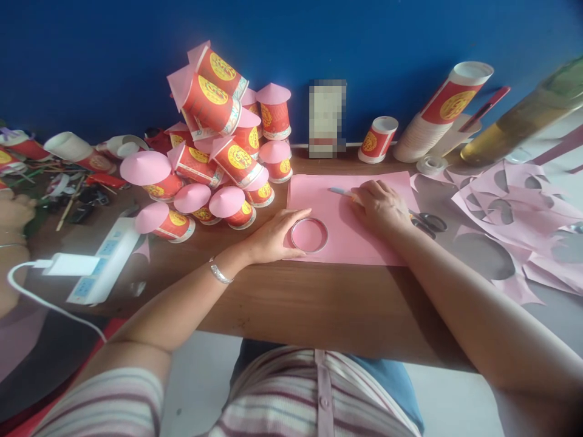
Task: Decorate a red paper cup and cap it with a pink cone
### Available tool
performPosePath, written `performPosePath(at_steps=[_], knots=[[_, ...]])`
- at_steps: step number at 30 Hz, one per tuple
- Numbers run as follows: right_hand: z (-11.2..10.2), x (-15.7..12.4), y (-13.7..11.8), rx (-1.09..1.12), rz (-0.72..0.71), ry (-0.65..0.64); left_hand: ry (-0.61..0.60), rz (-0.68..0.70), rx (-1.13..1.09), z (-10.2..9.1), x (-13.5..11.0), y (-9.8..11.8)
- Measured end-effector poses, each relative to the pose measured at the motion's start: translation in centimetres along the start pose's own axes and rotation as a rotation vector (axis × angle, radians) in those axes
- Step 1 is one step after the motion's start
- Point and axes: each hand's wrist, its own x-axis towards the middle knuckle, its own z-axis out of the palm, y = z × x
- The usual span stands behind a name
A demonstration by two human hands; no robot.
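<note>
A sheet of pink paper (355, 246) lies flat on the brown table. On its left part rests a thin round ring (310, 250), pink paper showing through its middle. My left hand (276, 235) grips the ring from the left, thumb and fingers around its edge. Over the upper right of the sheet is my right hand (383, 207), palm down with fingers curled on a pen (339, 191). The pen's pale blue end points left; the rest is hidden under the hand. Just right of that wrist lie dark-handled scissors (430, 223).
Red paper cups with pink cone tops (239, 161) are piled at left. Cut pink scraps (501, 206), a tape roll (432, 165), stacked cups (449, 109) and a bottle (514, 118) stand right. A power strip (107, 261) and another person's arm (13, 237) are far left.
</note>
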Motion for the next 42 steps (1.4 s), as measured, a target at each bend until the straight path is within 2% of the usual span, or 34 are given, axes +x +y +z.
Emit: performPosePath(at_steps=[8, 13, 16, 18, 21, 23, 26, 30, 35, 42], knots=[[-1.1, -0.1, -0.6, -0.012, -0.047, 0.08, -0.013, 0.003, -0.012, 0.0, 0.0, 0.1], [-2.1, -0.7, -0.9, -0.013, -0.053, 0.097, 0.019, 0.031, -0.008, -0.6, 0.0, 0.5], [-2.0, -0.9, -1.1, 0.007, -0.036, 0.089, 0.1, 0.077, -0.084, -1.0, -0.1, 0.6], [-1.7, -1.0, -1.2, 0.011, -0.005, 0.094, 0.207, 0.095, -0.194, -0.9, -0.2, 0.4], [-1.3, -0.9, -1.2, -0.003, 0.019, 0.096, 0.361, 0.038, -0.35, -0.5, -0.2, -0.1], [-1.2, -0.8, -1.1, -0.024, -0.011, 0.085, 0.419, -0.01, -0.404, -0.1, -0.2, -0.3], [-1.4, -0.7, -1.0, -0.063, -0.087, 0.051, 0.443, -0.022, -0.41, 0.2, -0.1, -0.3], [-1.9, -0.5, -1.1, -0.048, -0.141, 0.025, 0.426, 0.009, -0.306, 0.1, -0.2, 0.0], [-2.0, -0.1, -0.5, -0.054, 0.013, 0.112, 0.439, 0.028, -0.191, -0.2, -0.3, 0.2], [-1.8, 0.4, 1.4, 0.075, 0.232, 0.006, 0.469, 0.038, -0.135, -0.3, -0.1, 0.0]])
